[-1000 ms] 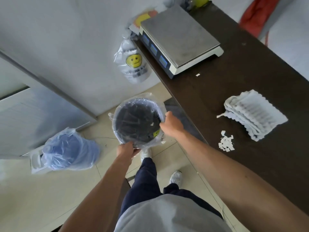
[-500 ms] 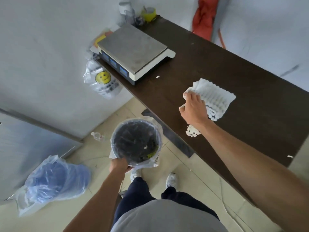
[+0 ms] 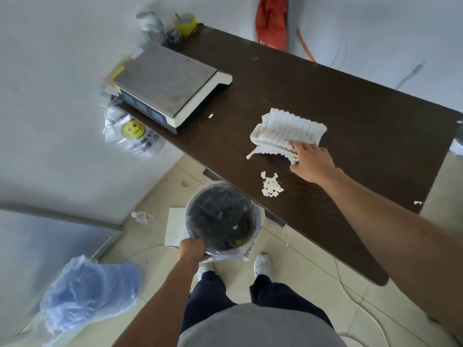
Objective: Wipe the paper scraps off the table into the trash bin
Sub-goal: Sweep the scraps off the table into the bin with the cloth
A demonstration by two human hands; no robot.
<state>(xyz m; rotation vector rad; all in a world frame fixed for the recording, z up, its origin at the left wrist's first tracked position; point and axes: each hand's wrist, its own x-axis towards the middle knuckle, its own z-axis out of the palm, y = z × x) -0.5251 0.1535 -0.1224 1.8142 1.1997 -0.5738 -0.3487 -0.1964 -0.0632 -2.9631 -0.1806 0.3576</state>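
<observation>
Gripping ribbed cloth; bin held.

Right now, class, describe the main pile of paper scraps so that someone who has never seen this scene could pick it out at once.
Start at the long dark brown table. On its near edge, just above the plastic-lined trash bin, lies the pile of paper scraps, between the folded white cloth and the bin. Unlike the lone scrap beside the scale, it is a tight cluster of small white squares.
</observation>
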